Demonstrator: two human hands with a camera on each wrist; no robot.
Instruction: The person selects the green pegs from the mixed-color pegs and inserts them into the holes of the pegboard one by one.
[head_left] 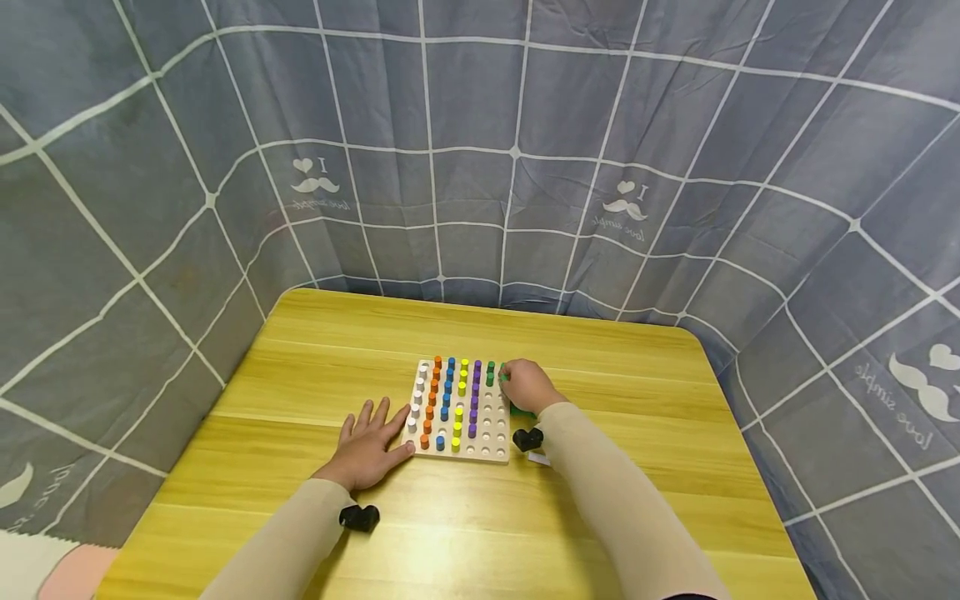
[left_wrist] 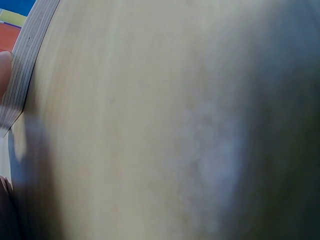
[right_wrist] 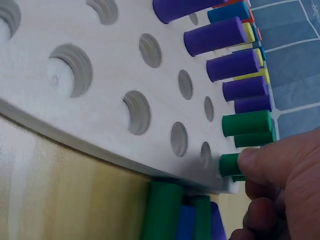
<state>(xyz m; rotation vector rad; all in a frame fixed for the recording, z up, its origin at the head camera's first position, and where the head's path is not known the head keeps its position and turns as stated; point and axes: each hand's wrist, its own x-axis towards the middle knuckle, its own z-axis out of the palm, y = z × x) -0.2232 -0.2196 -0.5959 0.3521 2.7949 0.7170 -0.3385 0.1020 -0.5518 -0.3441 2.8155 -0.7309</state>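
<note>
The board [head_left: 459,412] lies in the middle of the bench [head_left: 615,517], and every place here is given from it. Pegs stand in its holes in columns by colour: white, orange, blue, yellow, purple, then a few green at the far end of the next column. The step in hand looks like filling that green column.

The right hand [head_left: 528,385] is at the board's far right corner. In the right wrist view its fingers [right_wrist: 280,162] are curled and pinch a green peg [right_wrist: 231,164] that sits at a hole just nearer than the two green pegs [right_wrist: 247,124] already standing; whether it is fully seated cannot be told. The next move would call for pressing it home, then picking another from the loose pegs [right_wrist: 165,210], green and blue, lying on the bench against the board's right edge.

The left hand [head_left: 367,446] lies flat on the bench at the board's near left corner, fingers spread and straight, thumb touching the board's edge, seemingly steadying it. It holds nothing. The left wrist view shows only blurred bench and the board's side.
</note>
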